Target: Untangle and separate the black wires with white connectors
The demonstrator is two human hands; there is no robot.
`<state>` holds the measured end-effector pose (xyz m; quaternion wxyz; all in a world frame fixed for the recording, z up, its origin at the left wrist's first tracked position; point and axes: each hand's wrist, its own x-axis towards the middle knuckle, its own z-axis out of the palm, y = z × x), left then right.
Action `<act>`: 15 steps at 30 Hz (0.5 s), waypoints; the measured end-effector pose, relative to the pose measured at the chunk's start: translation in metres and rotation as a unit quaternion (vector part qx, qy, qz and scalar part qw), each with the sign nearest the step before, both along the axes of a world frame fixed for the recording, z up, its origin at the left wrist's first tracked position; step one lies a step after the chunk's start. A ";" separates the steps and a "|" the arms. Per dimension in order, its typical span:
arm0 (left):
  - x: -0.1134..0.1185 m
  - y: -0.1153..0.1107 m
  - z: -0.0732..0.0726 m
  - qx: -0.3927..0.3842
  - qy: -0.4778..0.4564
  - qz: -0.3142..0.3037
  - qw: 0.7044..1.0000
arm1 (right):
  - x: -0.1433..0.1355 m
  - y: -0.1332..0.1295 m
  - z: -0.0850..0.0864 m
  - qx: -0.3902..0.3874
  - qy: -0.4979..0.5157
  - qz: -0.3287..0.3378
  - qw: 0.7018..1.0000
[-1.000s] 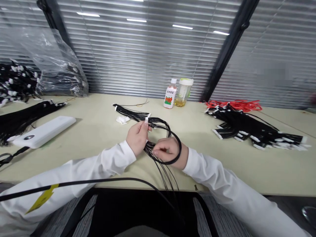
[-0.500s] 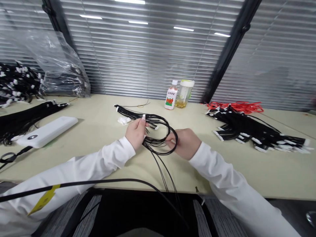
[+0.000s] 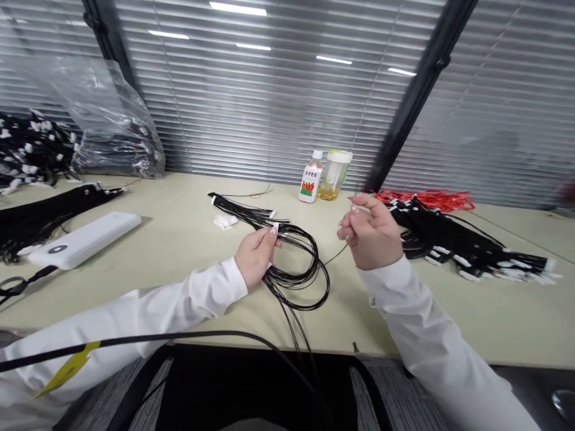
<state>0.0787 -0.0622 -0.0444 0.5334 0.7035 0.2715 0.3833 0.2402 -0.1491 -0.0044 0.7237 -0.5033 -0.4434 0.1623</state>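
My left hand (image 3: 254,256) is closed on a looped bundle of thin black cables (image 3: 309,302), with the thumb by a white connector (image 3: 275,228). The loop lies to the right of these fingers, and a few strands hang past the table's front edge. Raised to the right of the loop, my right hand (image 3: 375,232) has curled fingers. A single black cable (image 3: 336,255) runs from the loop up to them; its end is hidden in the fingers. Behind my left hand, more straight black cables (image 3: 233,208) with white connectors rest on the table.
A white power bank (image 3: 90,238), scissors (image 3: 15,288) and black cable piles (image 3: 40,212) lie left. At the back stand a juice bottle (image 3: 309,178) and a clear cup (image 3: 335,176). Red strips (image 3: 433,200) and more cables (image 3: 462,236) lie right. A crumpled white scrap (image 3: 225,221) is near the bundle.
My right hand has moved from the loop up and to the right, with one cable stretched toward it. My left hand has shifted slightly right and down with the bundle.
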 end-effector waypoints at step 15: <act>-0.005 -0.004 0.002 0.036 0.006 -0.031 0.999 | -0.021 -0.001 -0.016 -0.198 -0.302 0.048 0.931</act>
